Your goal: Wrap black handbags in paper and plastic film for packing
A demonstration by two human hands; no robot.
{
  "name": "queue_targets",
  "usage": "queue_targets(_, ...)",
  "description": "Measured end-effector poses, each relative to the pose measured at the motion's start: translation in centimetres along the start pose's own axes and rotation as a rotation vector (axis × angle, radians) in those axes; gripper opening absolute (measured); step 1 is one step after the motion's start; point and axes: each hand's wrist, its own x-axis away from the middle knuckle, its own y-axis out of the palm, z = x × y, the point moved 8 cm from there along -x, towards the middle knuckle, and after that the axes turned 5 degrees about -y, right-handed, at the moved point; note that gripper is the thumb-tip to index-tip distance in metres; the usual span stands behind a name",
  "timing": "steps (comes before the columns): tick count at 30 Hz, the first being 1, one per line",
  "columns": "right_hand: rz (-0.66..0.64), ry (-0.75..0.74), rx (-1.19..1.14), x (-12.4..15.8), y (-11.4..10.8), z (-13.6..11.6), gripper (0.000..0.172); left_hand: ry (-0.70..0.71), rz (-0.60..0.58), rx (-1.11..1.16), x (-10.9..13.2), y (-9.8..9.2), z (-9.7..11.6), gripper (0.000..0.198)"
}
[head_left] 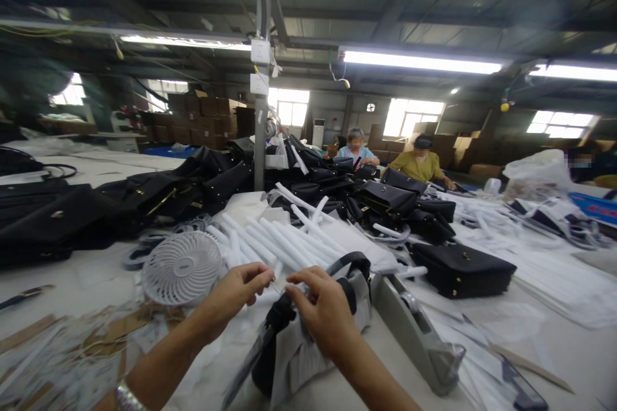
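Note:
My left hand (241, 289) is closed in a pinch just left of the middle, over the table. Whatever lies between its fingertips is too small and blurred to name. Close by, my right hand (324, 308) has its thumb and forefinger pinched together, and what they grip cannot be made out. Under and beside the right hand is a black bag (265, 369), partly covered in whitish wrapping (301, 366). A dark strap (351, 260) curves up behind it. Right of the bag stands a grey tape dispenser (409, 331).
A white fan (182, 268) stands left of my hands. White tubes (284, 237) lie behind them, before piled black bags (313, 183). Paper scraps (110, 334) cover the left front; a phone (520, 382) lies front right. A post (260, 148) rises behind. Two co-workers (419, 164) sit opposite.

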Motion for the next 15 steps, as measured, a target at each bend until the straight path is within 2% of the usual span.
queue_targets(6,-0.122,0.029,-0.049,-1.6,1.4,-0.3,0.011,-0.013,-0.063,0.051,1.3,0.7,1.6,0.038)
queue_targets(10,-0.097,0.038,-0.082,-1.7,1.4,-0.2,0.012,-0.079,-0.096,0.079,2.0,0.2,1.0,0.038)
queue_targets(12,-0.1,0.129,-0.208,-1.3,1.6,0.6,0.017,-0.1,-0.152,0.146,2.4,0.5,0.6,0.036)
queue_targets(15,-0.14,0.338,-0.555,0.2,2.4,1.9,0.032,-0.083,-0.261,0.322,3.2,1.4,0.4,0.031)
